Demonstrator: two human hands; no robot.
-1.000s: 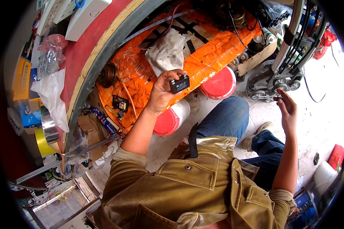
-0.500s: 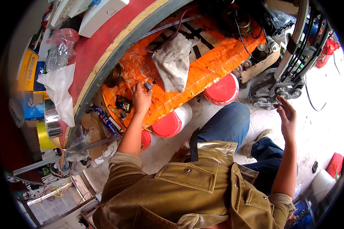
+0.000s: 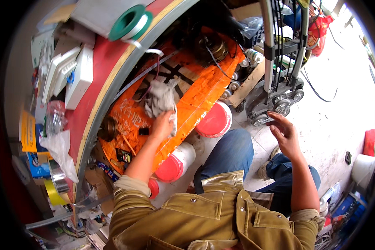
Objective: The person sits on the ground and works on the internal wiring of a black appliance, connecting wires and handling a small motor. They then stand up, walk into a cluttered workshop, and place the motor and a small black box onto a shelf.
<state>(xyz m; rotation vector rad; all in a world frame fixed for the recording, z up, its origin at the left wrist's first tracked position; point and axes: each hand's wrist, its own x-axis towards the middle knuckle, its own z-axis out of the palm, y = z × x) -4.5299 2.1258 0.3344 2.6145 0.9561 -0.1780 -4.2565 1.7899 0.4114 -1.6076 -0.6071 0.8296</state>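
Observation:
My left hand is closed on the near edge of a crumpled grey-white rag. The rag rests on an orange plastic sheet spread over a low surface. Just left of that hand lies a small dark block. A black piece with small parts on it and a thin wooden stick are nearby. Out to the right, my right hand hangs in the air above the floor, its fingers loosely bent and apart, holding nothing.
Red-lidded white buckets stand along the sheet's near edge. A folded hand trolley and a carton of cans are beyond. Left, a red curved tabletop carries a green spool. A brass-coloured round part sits below it.
My left hand has let go of the small dark block, moved right and taken hold of the rag, now bunched up. The view has shifted; my right hand stays raised.

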